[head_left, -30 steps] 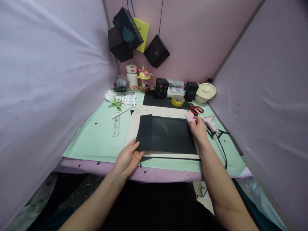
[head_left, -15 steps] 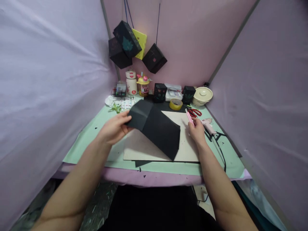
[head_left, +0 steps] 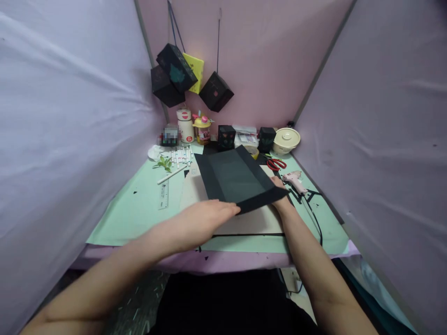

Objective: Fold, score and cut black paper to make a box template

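The left hand (head_left: 209, 216), above the near edge of the mint-green covered surface (head_left: 129, 218), has its fingers straight and close together along the near edge of the folded black card sheet (head_left: 237, 177). Its thumb is hidden, so whether it pinches cannot be told. The right hand (head_left: 278, 181) is at the card's right end, partly behind it; what it grips cannot be told. The card hangs tilted between the 2 hands, its near right corner raised, probably so its creased borders can be handled.

Below is a flat cream board (head_left: 240, 225), near the front edge, likely there to shield the surface.

Farther back, toward the left edge, lies a clear flat ruler (head_left: 164, 195). Toward the right edge, a pale pink glue gun (head_left: 295, 180) lies just beyond the right hand, seemingly within easy reach, with red-handled scissors (head_left: 275, 164) behind it. Along the far edge stand 2 small black decorated boxes, a left one (head_left: 226, 137) and a right one (head_left: 267, 139), apparently set back to leave working room.
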A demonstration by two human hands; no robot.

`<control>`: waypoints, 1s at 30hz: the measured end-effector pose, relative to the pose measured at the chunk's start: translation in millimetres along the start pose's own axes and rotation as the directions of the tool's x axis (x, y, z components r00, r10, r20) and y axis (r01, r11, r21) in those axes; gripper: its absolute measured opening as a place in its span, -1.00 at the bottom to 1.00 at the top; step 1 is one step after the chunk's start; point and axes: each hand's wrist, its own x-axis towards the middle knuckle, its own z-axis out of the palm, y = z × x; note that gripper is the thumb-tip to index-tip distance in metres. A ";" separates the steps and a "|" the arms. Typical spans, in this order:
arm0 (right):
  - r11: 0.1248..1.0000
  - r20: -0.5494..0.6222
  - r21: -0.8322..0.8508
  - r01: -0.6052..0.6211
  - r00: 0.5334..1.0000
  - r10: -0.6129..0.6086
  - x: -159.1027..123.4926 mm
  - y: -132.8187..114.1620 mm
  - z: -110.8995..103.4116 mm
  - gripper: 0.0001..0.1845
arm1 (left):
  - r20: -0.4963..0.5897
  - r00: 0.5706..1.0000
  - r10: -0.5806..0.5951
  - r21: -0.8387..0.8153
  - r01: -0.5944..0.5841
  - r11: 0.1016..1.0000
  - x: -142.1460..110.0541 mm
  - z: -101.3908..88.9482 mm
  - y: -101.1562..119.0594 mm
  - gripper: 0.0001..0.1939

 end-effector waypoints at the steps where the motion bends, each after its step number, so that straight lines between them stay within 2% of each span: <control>1: 1.000 -0.002 -0.019 -0.013 1.000 0.013 -1.2 -0.1 -3.5 -0.56 | 0.022 0.999 0.041 0.083 -0.042 0.996 -4.1 3.5 -21.4 -0.47; 3: 0.999 -0.013 -0.050 0.003 1.000 -0.004 -7.3 -0.4 -14.8 -0.51 | 0.029 0.995 0.093 0.234 -0.097 0.967 -12.9 6.8 -56.4 -0.39; 4: 0.997 -0.010 -0.047 0.053 0.998 -0.054 -12.6 -0.8 -22.3 -0.47 | 0.060 0.994 0.089 0.303 -0.103 0.947 -17.5 7.1 -68.9 -0.38; 5: 0.990 0.011 -0.021 0.138 0.990 -0.138 -19.4 -1.4 -30.7 -0.44 | 0.078 0.993 0.092 0.359 -0.114 0.926 -22.1 6.9 -77.8 -0.38; 7: 0.947 0.107 0.089 0.308 0.943 -0.317 -36.9 -3.7 -48.3 -0.36 | 0.099 0.989 0.111 0.427 -0.143 0.893 -30.5 6.0 -86.1 -0.38; 9: 0.895 0.227 0.190 0.403 0.869 -0.440 -57.3 -7.7 -63.6 -0.27 | 0.091 0.987 0.132 0.431 -0.158 0.889 -37.1 5.2 -84.5 -0.36; 11: 0.868 0.323 0.244 0.432 0.808 -0.493 -77.5 -12.9 -73.9 -0.18 | 0.068 0.991 0.117 0.382 -0.134 0.914 -41.4 5.1 -77.7 -0.38; 14: 0.865 0.414 0.265 0.426 0.760 -0.501 -101.1 -19.5 -78.3 -0.11 | 0.028 0.997 0.073 0.292 -0.078 0.953 -45.0 5.6 -66.5 -0.42; 18: 0.859 0.473 0.253 0.445 0.717 -0.511 -114.7 -21.0 -72.8 -0.12 | -0.034 0.999 0.011 0.250 -0.002 0.968 -48.5 5.4 -63.0 -0.42; 22: 0.850 0.484 0.253 0.463 0.700 -0.525 -117.5 -17.7 -68.6 -0.16 | -0.047 0.996 -0.082 0.129 0.088 0.988 -53.3 -2.0 -63.3 -0.47; 24: 0.843 0.476 0.246 0.479 0.698 -0.535 -118.9 -16.0 -67.2 -0.21 | 0.011 0.994 -0.105 0.141 0.102 0.985 -55.0 -12.3 -57.4 -0.41; 27: 0.827 0.457 0.224 0.516 0.694 -0.557 -121.4 -14.3 -65.0 -0.31 | 0.145 0.982 -0.122 0.196 0.093 0.976 -51.9 -35.7 -42.4 -0.21; 30: 0.813 0.438 0.217 0.540 0.690 -0.576 -123.3 -13.2 -63.4 -0.35 | 0.242 0.965 -0.104 0.294 0.029 0.955 -38.5 -59.1 -33.1 -0.11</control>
